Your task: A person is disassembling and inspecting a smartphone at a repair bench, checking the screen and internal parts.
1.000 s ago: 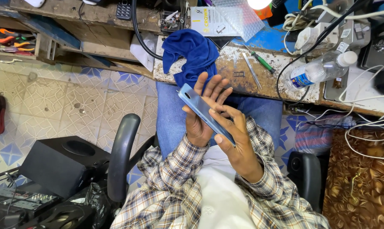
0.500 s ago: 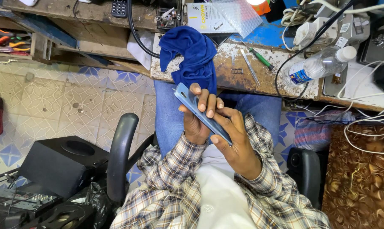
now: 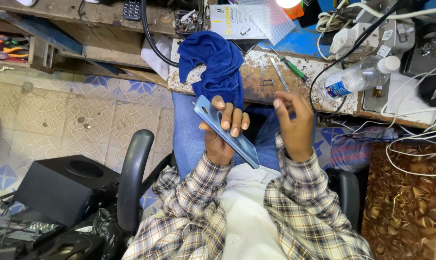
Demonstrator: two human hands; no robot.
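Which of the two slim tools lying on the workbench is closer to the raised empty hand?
The bare metal tweezers, lying just above the right hand's fingertips. The other, the green-handled screwdriver, lies further right. The left hand holds the blue phone.

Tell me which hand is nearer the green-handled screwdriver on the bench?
Right. The right hand is raised just below the green-handled screwdriver; the left hand holds the flat blue phone, farther left.

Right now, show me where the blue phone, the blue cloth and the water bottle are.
blue phone (image 3: pixel 226 138): head view, middle of its back, below the gripping fingers.
blue cloth (image 3: pixel 217 62): head view, middle of the bunched fabric.
water bottle (image 3: pixel 360 77): head view, clear body beside the label.
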